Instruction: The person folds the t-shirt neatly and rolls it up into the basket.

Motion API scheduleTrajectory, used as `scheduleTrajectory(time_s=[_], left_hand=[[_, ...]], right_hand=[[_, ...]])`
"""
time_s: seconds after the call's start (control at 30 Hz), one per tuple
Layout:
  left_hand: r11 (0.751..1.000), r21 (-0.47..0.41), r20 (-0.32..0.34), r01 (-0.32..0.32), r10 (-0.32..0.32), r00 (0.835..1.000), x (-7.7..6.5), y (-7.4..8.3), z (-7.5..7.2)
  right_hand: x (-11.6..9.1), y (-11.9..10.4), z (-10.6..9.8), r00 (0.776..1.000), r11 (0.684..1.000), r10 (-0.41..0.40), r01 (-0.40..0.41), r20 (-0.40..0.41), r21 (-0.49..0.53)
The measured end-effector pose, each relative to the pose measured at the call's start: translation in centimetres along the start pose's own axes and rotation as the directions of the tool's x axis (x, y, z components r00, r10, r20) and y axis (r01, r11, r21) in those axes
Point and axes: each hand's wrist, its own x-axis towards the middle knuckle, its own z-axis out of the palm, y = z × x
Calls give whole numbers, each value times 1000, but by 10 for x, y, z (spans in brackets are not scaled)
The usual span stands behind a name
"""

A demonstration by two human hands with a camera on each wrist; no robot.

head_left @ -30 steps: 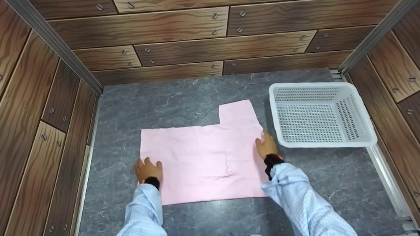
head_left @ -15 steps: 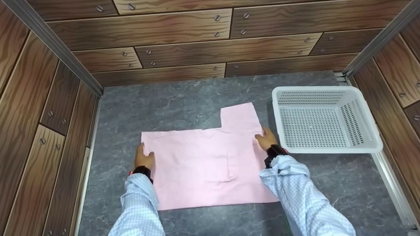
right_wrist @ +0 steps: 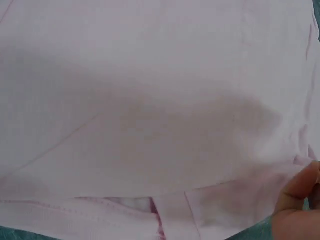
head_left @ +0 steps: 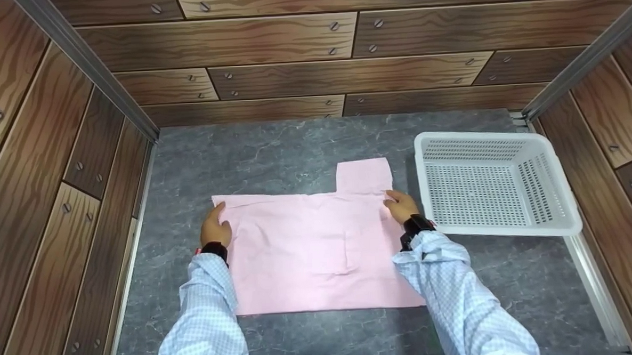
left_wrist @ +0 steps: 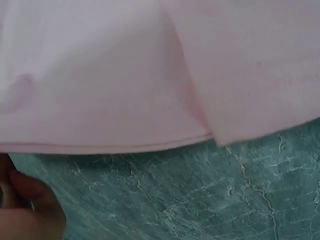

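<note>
A pink shirt (head_left: 297, 242) lies folded flat, a sleeve-like flap (head_left: 364, 174) sticking out at its far right and a pocket outline showing on its right half. My left hand (head_left: 216, 230) holds the shirt's left edge just below the far corner; in the left wrist view only curled fingers (left_wrist: 35, 192) show against the cloth's edge. On the opposite side my right hand (head_left: 402, 207) pinches the right edge near the base of the flap. The right wrist view has the thumb (right_wrist: 295, 192) against bunched cloth, with folded layers and a seam beside it.
A white perforated plastic basket (head_left: 499, 228) stands to the right, close to my right hand. Grey marbled surface (head_left: 251, 153) surrounds the shirt. Wood-patterned walls (head_left: 290, 80) enclose the back and both sides.
My left hand has slid away from me along the left edge towards the far corner. The right hand has moved slightly farther up, and the flap now lies straighter.
</note>
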Motion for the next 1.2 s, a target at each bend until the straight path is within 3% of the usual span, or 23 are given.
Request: scheduleTrajectory(time_s=[0.1, 0.17, 0.23, 0.3, 0.4, 0.53, 0.6, 0.67, 0.73, 0.77, 0.83, 0.93, 0.97, 1.0, 1.03, 1.07, 1.13, 1.2], left_hand=[[997, -72, -105, 0, -7, 994, 1, 4, -2], [992, -122, -127, -5, -10, 992, 1, 7, -3], [990, -137, -87, -19, 7, 996, 1, 8, -5], [992, -119, -18, -37, 35, 999, -1, 7, -5], [996, -43, 60, -73, 75, 995, -7, 1, -4], [993, 52, 71, -105, 101, 992, -17, -10, -1], [991, 56, 58, -119, 116, 992, -22, -15, -1], [990, 34, 40, -138, 137, 990, -26, -19, -3], [982, 38, 35, -184, 183, 983, -31, -25, -5], [974, 52, 36, -220, 219, 975, -33, -28, -7], [945, 116, 56, -305, 301, 952, -38, -35, -8], [873, 242, 102, -422, 410, 906, -46, -44, -8], [847, 280, 115, -451, 437, 892, -48, -47, -6], [827, 306, 131, -472, 455, 881, -50, -49, -5], [809, 325, 145, -490, 469, 871, -52, -50, -3], [792, 338, 159, -509, 485, 860, -54, -51, -1], [770, 353, 185, -532, 500, 846, -56, -52, 3], [764, 349, 211, -542, 500, 840, -57, -52, 7]], right_hand=[[2, -1, 3, 994, 981, 9, 12, -108, 194], [4, -3, 6, 983, 945, 18, 43, -183, 325], [4, -5, 9, 969, 903, 19, 89, -246, 420], [3, -5, 11, 955, 893, 5, 130, -298, 430], [0, -2, 16, 938, 924, -34, 161, -345, 347], [-7, 2, 21, 915, 986, -79, 130, -397, 104], [-11, 4, 22, 901, 992, -124, 127, -416, -22], [-15, 8, 23, 881, 976, -214, 169, -422, -141], [-20, 15, 24, 846, 926, -358, 268, -395, -265], [-22, 20, 25, 818, 882, -446, 333, -362, -334], [-28, 32, 29, 743, 751, -618, 461, -258, -473], [-35, 51, 35, 607, 510, -793, 612, -54, -605], [-37, 57, 37, 582, 460, -813, 637, -6, -619], [-38, 61, 38, 573, 443, -820, 654, 18, -613], [-39, 63, 40, 586, 461, -810, 657, 19, -596], [-39, 63, 41, 624, 518, -781, 640, -9, -567], [-39, 57, 42, 747, 702, -654, 541, -118, -462], [-36, 45, 40, 863, 883, -446, 379, -238, -278]])
